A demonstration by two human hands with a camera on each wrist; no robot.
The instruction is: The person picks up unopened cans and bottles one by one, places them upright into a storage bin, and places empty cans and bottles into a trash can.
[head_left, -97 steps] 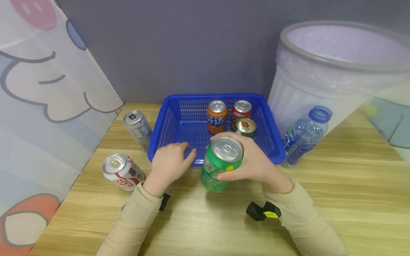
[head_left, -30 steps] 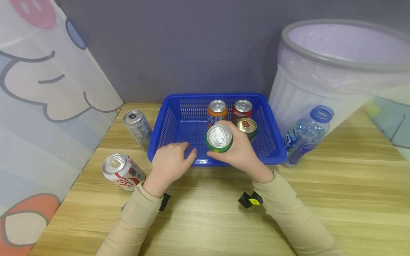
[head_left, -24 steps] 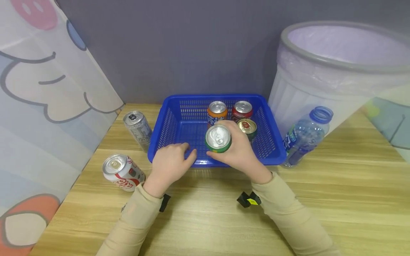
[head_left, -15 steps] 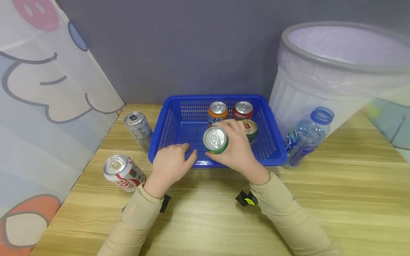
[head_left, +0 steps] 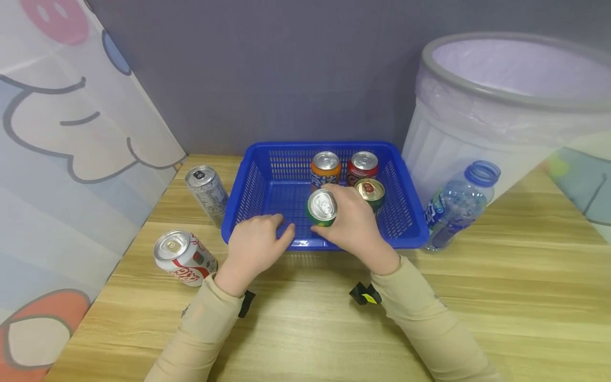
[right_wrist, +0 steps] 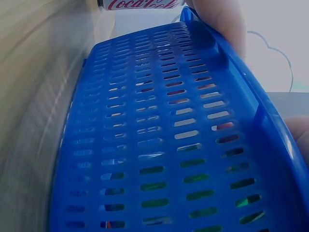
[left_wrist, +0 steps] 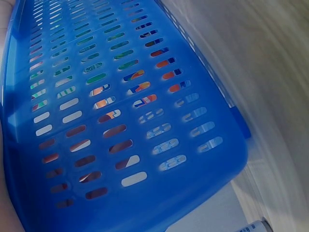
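My right hand (head_left: 353, 220) holds a green soda can (head_left: 322, 206) upright inside the blue plastic basket (head_left: 262, 142), thumb at its front and fingers behind it. The hand hides the can's right side. In the basket, an orange can (head_left: 326, 172), a red can (head_left: 363, 165) and a dark green can with a gold top (head_left: 370, 190) stand close behind and right of it. My left hand (head_left: 255, 244) rests over the basket's front left rim, fingers loose, with no can in it. Through the slots in the right wrist view, green patches of can show.
Left of the basket stand a silver patterned can (head_left: 207, 193) and a white Coca-Cola can (head_left: 185, 258). A clear plastic bottle (head_left: 460, 204) is at the right, beside a lined white bin (head_left: 448, 127). A grey wall (head_left: 286, 69) rises behind the wooden table (head_left: 310, 329).
My right hand has carried the green can from in front of the basket over its front rim and down inside. In the last second it shifts only slightly. The left hand stays put.
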